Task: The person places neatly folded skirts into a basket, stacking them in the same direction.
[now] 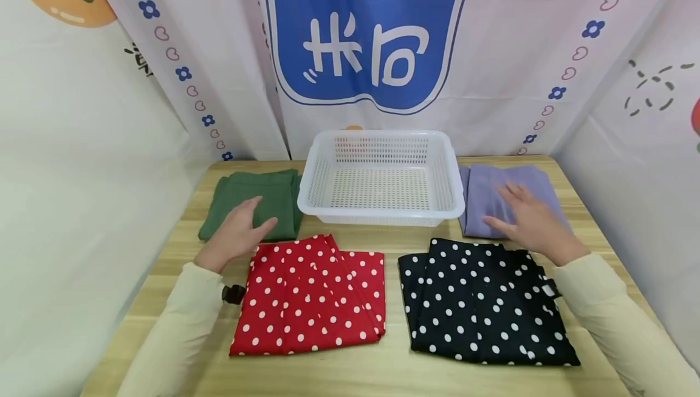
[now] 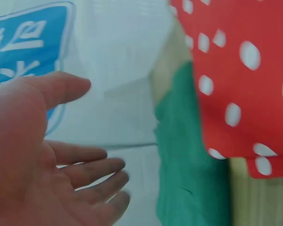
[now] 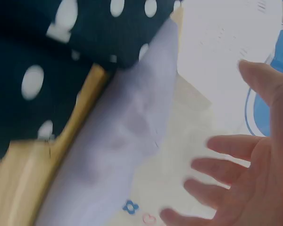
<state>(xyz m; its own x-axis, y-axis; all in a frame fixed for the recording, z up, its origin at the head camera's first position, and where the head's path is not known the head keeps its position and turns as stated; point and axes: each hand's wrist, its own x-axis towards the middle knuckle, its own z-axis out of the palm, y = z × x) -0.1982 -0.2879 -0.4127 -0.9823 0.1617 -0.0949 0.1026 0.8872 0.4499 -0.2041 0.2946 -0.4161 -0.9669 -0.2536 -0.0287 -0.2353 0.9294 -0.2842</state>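
My left hand (image 1: pixel 236 231) hovers over the near edge of a folded green cloth (image 1: pixel 276 202), thumb and fingers spread and nothing held. Over a folded purple cloth (image 1: pixel 481 196), my right hand (image 1: pixel 533 224) is likewise spread, with nothing in it. Both palms show in the wrist views, the left hand (image 2: pixel 61 160) and the right hand (image 3: pixel 254 165) apart from the cloths. In front of the left hand lies a folded red cloth with white dots (image 1: pixel 314 300). A folded black cloth with white dots (image 1: pixel 483 306) lies nearer the right forearm.
A white plastic basket (image 1: pixel 380 217) with slotted sides stands at the back middle, between the green and purple cloths. White printed curtains (image 1: pixel 492 50) close off the back and both sides of the wooden table (image 1: pixel 391 360).
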